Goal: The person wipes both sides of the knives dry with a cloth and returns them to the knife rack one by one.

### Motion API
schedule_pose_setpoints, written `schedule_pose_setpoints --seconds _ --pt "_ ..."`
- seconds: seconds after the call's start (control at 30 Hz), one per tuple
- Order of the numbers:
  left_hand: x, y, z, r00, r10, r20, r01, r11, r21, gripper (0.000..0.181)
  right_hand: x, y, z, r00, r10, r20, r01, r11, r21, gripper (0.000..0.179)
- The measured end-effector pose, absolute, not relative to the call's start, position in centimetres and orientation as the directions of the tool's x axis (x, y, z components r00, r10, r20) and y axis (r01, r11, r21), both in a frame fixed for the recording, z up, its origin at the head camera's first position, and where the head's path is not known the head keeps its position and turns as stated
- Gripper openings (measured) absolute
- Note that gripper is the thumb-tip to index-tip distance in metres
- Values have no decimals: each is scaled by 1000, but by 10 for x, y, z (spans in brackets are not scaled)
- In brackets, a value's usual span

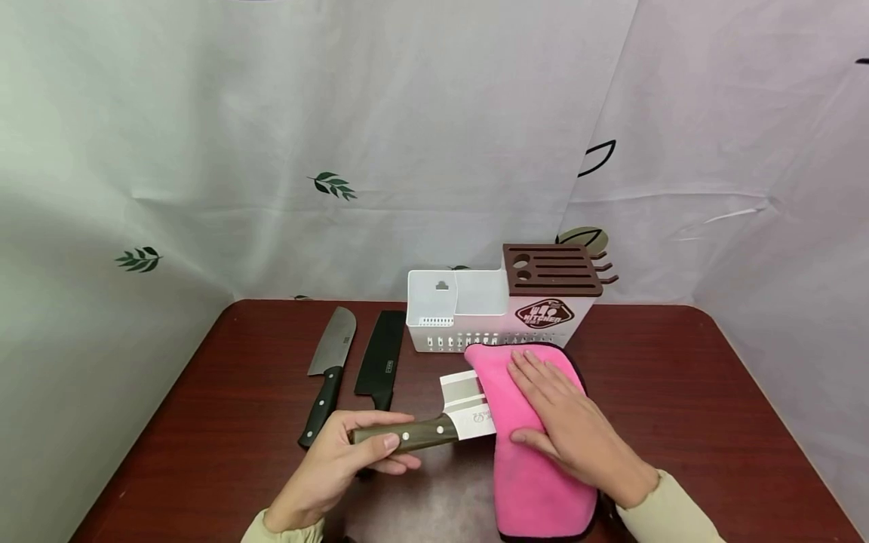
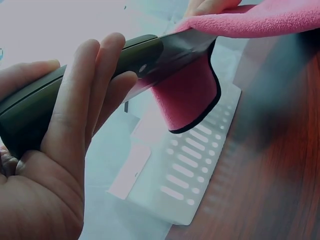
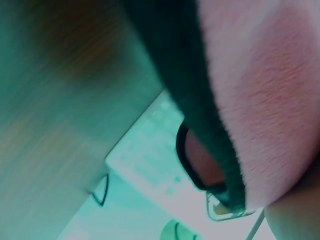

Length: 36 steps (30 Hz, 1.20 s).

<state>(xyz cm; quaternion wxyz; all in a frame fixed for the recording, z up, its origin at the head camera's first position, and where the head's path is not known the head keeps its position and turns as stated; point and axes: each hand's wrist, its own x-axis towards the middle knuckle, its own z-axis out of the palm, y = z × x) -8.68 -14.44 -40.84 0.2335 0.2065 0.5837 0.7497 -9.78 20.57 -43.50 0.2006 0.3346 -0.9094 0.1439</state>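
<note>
In the head view my left hand [image 1: 333, 464] grips the brown riveted handle of a kitchen knife [image 1: 424, 433], thumb on top. Its wide silver blade points right and runs under a pink cloth [image 1: 543, 494] with black edging. Flat on the cloth, over the covered part of the blade, lies my right hand [image 1: 570, 426] with straight fingers and the thumb apart. The left wrist view shows the cloth [image 2: 187, 95] hanging on both sides of the blade. Pink pile [image 3: 270, 100] fills much of the right wrist view; the blade tip is hidden.
A white knife holder [image 1: 468, 339] with a brown slotted top [image 1: 553, 270] and side hooks stands at the back. Left of it lie a black-handled knife [image 1: 333, 347] and a black-bladed knife [image 1: 380, 354], partly behind my left hand. The reddish-brown table [image 1: 231, 400] extends to both sides.
</note>
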Motion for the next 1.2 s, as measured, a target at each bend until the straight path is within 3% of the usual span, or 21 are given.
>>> schedule_pose_setpoints --seconds 0.3,0.67,0.87,1.2 --pt "-90 -147 -411 -789 612 54 -116 -235 965 37 -104 228 -431 -716 -572 401 -672 720 -173 52" --pt "-90 -149 -410 -770 638 9 -150 -196 969 39 -111 231 -425 -653 -671 351 -746 649 -147 52" --pt "-89 -146 -411 -773 632 47 -121 -219 968 34 -106 214 -420 -617 -682 392 -767 634 -103 49" --pt "-89 -143 -412 -795 607 -8 -156 -191 969 36 -99 191 -426 -672 -625 398 -708 700 -95 51"
